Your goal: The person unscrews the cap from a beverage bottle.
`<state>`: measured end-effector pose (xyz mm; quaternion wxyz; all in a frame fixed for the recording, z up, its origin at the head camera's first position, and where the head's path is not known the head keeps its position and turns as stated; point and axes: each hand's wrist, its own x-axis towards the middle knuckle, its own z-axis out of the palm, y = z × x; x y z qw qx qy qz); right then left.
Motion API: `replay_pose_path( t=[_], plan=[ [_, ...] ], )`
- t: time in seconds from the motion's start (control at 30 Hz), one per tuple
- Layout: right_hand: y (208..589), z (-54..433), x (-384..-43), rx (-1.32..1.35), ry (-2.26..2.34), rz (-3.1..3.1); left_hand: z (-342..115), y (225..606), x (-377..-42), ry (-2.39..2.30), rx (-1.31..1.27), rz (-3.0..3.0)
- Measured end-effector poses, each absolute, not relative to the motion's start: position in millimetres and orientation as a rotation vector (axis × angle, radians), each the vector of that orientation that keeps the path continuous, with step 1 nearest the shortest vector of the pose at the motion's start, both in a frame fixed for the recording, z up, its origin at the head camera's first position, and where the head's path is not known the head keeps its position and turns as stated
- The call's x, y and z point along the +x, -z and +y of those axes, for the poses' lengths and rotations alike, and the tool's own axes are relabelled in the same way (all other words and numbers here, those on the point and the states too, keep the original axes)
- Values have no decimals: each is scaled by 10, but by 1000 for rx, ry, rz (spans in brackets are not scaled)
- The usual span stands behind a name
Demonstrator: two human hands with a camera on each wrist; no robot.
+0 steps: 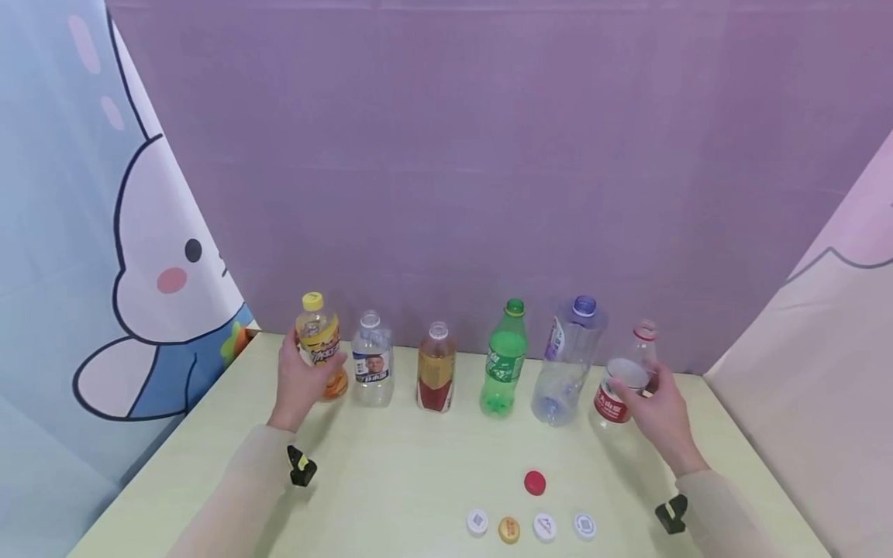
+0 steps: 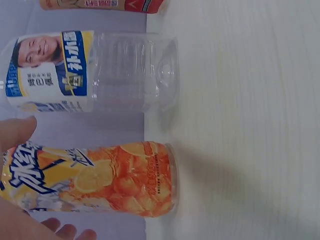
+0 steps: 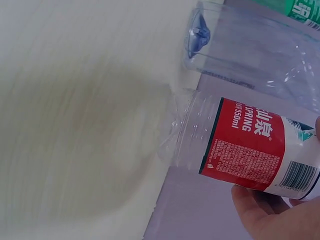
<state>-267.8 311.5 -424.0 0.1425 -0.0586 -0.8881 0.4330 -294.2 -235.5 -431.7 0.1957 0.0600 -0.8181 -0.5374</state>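
My left hand [image 1: 300, 380] is around an iced tea bottle [image 1: 321, 337] with a yellow cap, at the far left of the row. The left wrist view shows its orange lemon-print label [image 2: 115, 180], with the thumb on one side and fingertips on the other. At the right end, my right hand [image 1: 659, 411] grips a clear water bottle [image 3: 245, 142] with a red and white label. This bottle leans, its neck toward the back right. The right wrist view shows fingers [image 3: 250, 205] curled along the label's lower side.
Between the hands stand a clear bottle [image 1: 372, 368], an amber-labelled bottle [image 1: 436, 372], a green bottle [image 1: 505, 360] and a large clear bottle [image 1: 565, 372]. Nearer on the table [image 1: 391, 480] lie a red cap [image 1: 535, 483], a yellow cap [image 1: 509, 530] and several white caps [image 1: 544, 527].
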Motion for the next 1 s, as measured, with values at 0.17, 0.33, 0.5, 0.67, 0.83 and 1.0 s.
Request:
replay_pose_path(
  t=[0.17,0.33,0.5,0.67,0.83,1.0],
  plan=[
    [4312,3167,-2724,-176,-1269,-2567,-2394,4311,-2967,1590,209,-2347],
    [4334,3192,-2730,-179,-1288,-2569,-2407,4326,-2992,1618,259,-2394],
    [4350,3200,-2744,-175,-1311,-2586,-2429,4375,-3041,1609,302,-2390],
    [4396,3221,-2734,-164,-1301,-2644,-2456,4405,-3066,1614,330,-2389],
    [4410,3273,-2688,-132,-1287,-2643,-2455,4397,-3047,1605,313,-2388],
    [4371,3315,-2633,-130,-1248,-2610,-2447,4379,-3000,1597,309,-2382]
  ],
)
